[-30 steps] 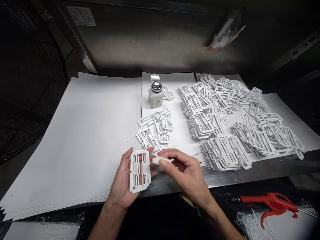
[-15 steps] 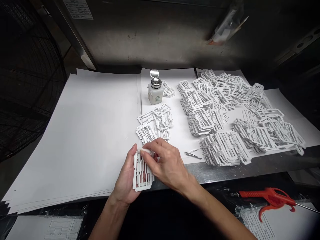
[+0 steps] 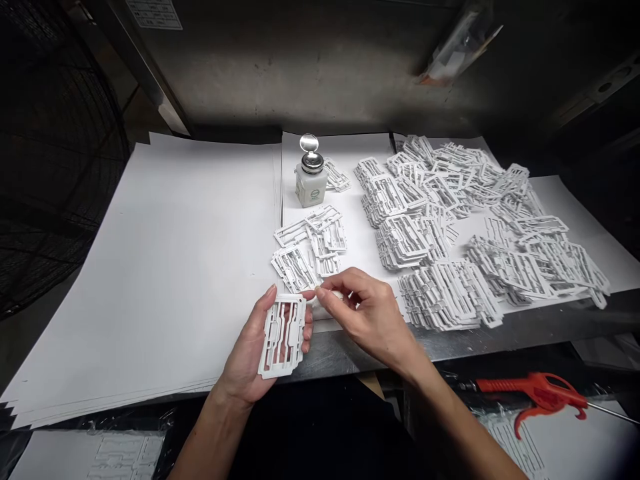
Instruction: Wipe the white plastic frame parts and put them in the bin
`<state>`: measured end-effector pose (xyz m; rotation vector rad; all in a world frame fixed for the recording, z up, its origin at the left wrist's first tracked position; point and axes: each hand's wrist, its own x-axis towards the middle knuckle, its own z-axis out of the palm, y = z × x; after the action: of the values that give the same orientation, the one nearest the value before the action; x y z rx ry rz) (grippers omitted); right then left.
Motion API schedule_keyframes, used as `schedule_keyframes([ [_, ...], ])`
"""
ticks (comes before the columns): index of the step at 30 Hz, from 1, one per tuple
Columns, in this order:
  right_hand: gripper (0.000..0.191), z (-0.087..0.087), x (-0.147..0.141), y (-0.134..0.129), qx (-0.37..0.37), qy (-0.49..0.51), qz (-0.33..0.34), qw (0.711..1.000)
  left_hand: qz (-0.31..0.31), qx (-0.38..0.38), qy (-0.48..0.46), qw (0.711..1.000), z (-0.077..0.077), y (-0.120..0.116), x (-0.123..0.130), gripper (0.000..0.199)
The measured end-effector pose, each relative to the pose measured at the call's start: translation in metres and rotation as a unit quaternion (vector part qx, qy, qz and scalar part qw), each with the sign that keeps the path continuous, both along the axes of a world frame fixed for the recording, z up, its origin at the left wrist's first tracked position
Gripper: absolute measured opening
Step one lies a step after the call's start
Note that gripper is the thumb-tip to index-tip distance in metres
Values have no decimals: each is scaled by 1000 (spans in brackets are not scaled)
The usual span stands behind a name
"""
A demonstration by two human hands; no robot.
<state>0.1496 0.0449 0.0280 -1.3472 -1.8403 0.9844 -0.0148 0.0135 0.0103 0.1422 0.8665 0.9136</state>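
My left hand (image 3: pixel 250 347) is closed around a white slotted plastic frame (image 3: pixel 283 337), held tilted just over the table's front edge. More than one frame may be stacked there; I cannot tell. To its right, my right hand (image 3: pixel 367 313) is in a pinch, thumb and forefinger meeting close to the left fingertips. A bit of white shows among the right fingers, too hidden to name. Beyond both hands lies a loose group of similar white frames (image 3: pixel 294 268). Behind that group stands a white pump bottle (image 3: pixel 311 187) with its shiny metal lid raised.
Stacks of white frames (image 3: pixel 445 293) and a jumbled pile (image 3: pixel 470 177) cover the right side. White paper sheets (image 3: pixel 190 253) line the table at left. A red air blow gun (image 3: pixel 540 395) lies low at right. A dark wire guard (image 3: pixel 65 133) stands at far left.
My right hand has moved right, off the top of the frame, and remains pinched. The held frame is now more fully visible in my left hand. Tweezers by the stacks are now covered from view.
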Motion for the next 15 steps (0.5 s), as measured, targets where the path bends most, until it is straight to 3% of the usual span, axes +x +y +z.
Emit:
schedule_keyframes([
  [4, 10, 14, 4, 13, -9, -33, 103, 994, -36, -8, -6, 999, 0, -2, 0, 40],
  [9, 9, 24, 1, 30, -101, -84, 258, 957, -118, -14, -3, 993, 2, -3, 3, 43],
  [12, 7, 24, 2, 33, -154, -69, 290, 942, -126, -23, -1, 992, 1, -5, 2, 44],
  [15, 8, 21, 7, 32, -190, -28, 283, 940, -94, -31, 4, 995, -1, -6, 0, 39],
])
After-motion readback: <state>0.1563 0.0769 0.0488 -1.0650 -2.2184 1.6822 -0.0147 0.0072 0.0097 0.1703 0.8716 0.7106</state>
